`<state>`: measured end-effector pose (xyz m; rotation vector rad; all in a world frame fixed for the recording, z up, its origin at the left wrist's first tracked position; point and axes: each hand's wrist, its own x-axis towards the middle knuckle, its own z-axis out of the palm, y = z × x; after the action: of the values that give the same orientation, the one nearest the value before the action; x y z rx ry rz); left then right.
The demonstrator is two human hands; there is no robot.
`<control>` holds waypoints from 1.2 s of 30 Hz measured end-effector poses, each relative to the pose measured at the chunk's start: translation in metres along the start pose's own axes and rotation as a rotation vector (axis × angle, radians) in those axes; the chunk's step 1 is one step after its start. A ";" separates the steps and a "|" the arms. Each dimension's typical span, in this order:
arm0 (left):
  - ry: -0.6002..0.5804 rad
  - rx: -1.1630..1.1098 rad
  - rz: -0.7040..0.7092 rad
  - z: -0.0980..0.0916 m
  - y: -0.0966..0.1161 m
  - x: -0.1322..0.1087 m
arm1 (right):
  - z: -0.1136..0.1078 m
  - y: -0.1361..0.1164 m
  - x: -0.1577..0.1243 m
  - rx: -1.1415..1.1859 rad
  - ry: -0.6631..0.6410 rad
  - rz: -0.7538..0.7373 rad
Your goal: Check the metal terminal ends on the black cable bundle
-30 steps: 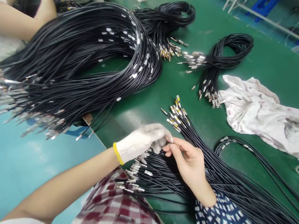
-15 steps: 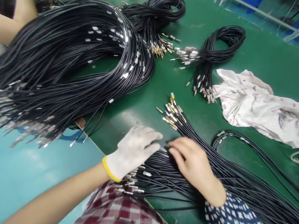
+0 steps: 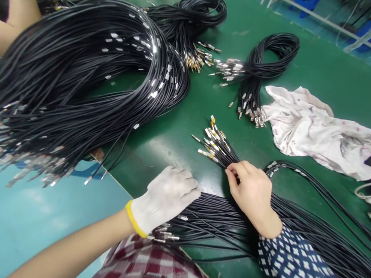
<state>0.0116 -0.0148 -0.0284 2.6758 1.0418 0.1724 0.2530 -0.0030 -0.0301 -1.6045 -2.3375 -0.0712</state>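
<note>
My left hand (image 3: pixel 171 192), in a white knit glove with a yellow cuff, lies over the connector end of the near bundle of black cables (image 3: pixel 218 216). Its fingers are curled down and together; whatever is under the fingertips is hidden. My right hand (image 3: pixel 250 188), ungloved, pinches thumb and forefinger at black cable just behind the metal ends of the farther bundle (image 3: pixel 226 155). The connectors there are silver, some with yellow marks, and fan out toward the upper left. Both bundles run side by side to the lower right, passing beneath my right hand and patterned sleeve.
A large coil of black cables (image 3: pixel 80 52) fills the left, its connectors overhanging the green table's (image 3: pixel 158 140) edge. Two smaller coiled bundles, one a looped bundle (image 3: pixel 274 59), lie farther back. A crumpled white cloth (image 3: pixel 323 134) is at right. Another person's arm (image 3: pixel 18 7) shows upper left.
My hands were close together over the near bundle and have parted. The right moved up and right to the farther bundle's cables; the left settled slightly lower on the near bundle.
</note>
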 end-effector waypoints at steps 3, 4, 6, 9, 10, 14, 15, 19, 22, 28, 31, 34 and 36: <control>0.088 -0.232 -0.209 0.000 -0.002 0.001 | -0.005 -0.003 -0.006 0.191 -0.010 0.006; 0.125 -0.323 -0.293 0.000 -0.002 0.001 | -0.006 -0.005 -0.008 0.233 -0.014 -0.006; 0.187 -0.491 -0.430 0.000 -0.002 0.004 | -0.007 -0.009 -0.013 0.267 -0.007 -0.029; 0.226 -0.672 -0.524 -0.004 0.001 0.008 | -0.006 -0.013 -0.020 0.259 0.023 -0.064; 0.223 -0.722 -0.565 -0.006 0.002 0.010 | -0.005 -0.014 -0.022 0.255 0.036 -0.080; 0.206 -0.943 -0.812 -0.015 0.006 0.018 | -0.002 -0.014 -0.026 0.227 0.092 -0.126; 0.204 -0.985 -0.837 -0.017 0.006 0.019 | -0.002 -0.014 -0.027 0.223 0.097 -0.127; 0.162 -0.981 -0.801 -0.022 0.003 0.023 | -0.002 -0.014 -0.029 0.248 0.102 -0.115; 0.146 -0.926 -0.796 -0.022 0.000 0.023 | -0.002 -0.012 -0.031 0.277 0.113 -0.142; 0.195 -0.887 -0.860 -0.018 -0.001 0.025 | -0.007 -0.016 -0.029 0.350 0.032 -0.167; 0.225 -0.928 -0.868 -0.018 0.001 0.026 | -0.007 -0.029 -0.017 0.354 0.036 -0.132; 0.257 -0.915 -0.875 -0.018 0.003 0.025 | -0.005 -0.043 -0.004 0.320 0.095 -0.103; 0.273 -0.920 -0.878 -0.018 0.004 0.025 | -0.003 -0.049 0.003 0.301 0.124 -0.078</control>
<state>0.0290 0.0023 -0.0096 1.2765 1.5962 0.6448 0.2078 -0.0195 -0.0198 -1.3266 -2.1928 0.1522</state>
